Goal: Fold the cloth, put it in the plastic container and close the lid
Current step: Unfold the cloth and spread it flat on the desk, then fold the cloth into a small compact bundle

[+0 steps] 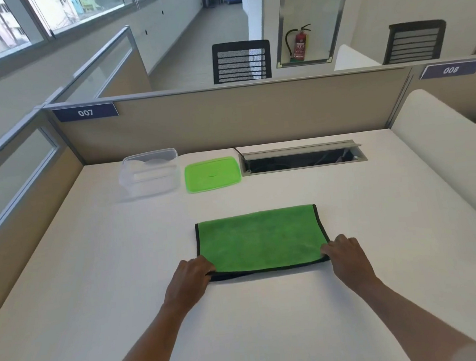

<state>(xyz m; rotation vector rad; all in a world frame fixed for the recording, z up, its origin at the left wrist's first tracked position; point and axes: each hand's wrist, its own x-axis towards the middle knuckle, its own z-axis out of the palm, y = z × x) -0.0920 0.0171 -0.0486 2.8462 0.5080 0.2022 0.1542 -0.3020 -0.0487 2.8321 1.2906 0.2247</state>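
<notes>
A green cloth [259,240] with a black hem lies folded in half on the white desk [94,265], its doubled edge toward me. My left hand [189,279] pinches the near left corner of the cloth. My right hand [348,257] pinches the near right corner. A clear plastic container [150,173] stands open at the back left of the desk. Its green lid [212,174] lies flat on the desk just right of the container.
An open cable tray [301,160] is sunk into the desk at the back right of the lid. Beige partition panels [240,116] wall the desk at the back and left. A white rounded divider [452,147] borders the right side.
</notes>
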